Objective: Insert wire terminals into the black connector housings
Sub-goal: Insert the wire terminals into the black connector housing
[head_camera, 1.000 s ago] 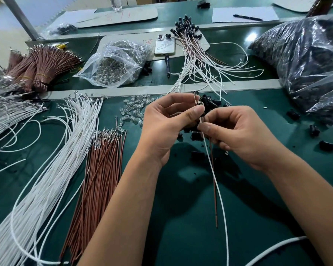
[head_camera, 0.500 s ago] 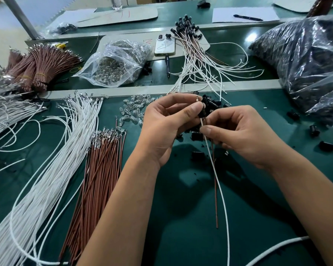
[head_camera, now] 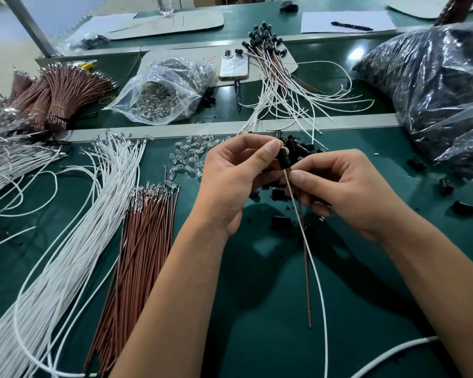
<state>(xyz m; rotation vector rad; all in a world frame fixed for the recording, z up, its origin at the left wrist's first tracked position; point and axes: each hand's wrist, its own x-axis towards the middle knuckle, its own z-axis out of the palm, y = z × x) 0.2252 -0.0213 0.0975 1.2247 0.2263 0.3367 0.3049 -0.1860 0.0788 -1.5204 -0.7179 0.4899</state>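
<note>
**Housing now seated on the wire ends**

Black connector housing (head_camera: 284, 159) sits between the two hands above the green mat (head_camera: 257, 309), pinched by the left hand (head_camera: 230, 184) between thumb tip and forefinger. A second ago the metal terminal end stood bare above the left thumb; half a second ago the housing was coming onto it; now no bare terminal shows, and the white wire (head_camera: 316, 271) runs straight out of the housing's lower end. That suggests the white wire's terminal has gone in, though whether it has latched cannot be told from here.

The right hand (head_camera: 347, 192) pinches the white wire just below the housing, thumb and forefinger closed on it, the other fingers curled beneath. A brown wire (head_camera: 307, 282) hangs alongside the white one; its upper end is hidden behind the right hand's fingers, so I cannot tell whether it is in the housing too.

For the task, this piece looks close to done: a tug to check the seating, then it would join the finished assemblies (head_camera: 273, 66) lying beyond the rail. Loose housings (head_camera: 298, 145) lie just behind the hands, with more white wires (head_camera: 74, 227) and brown wires (head_camera: 145, 230) fanned out to the left, so plenty remains.
</note>
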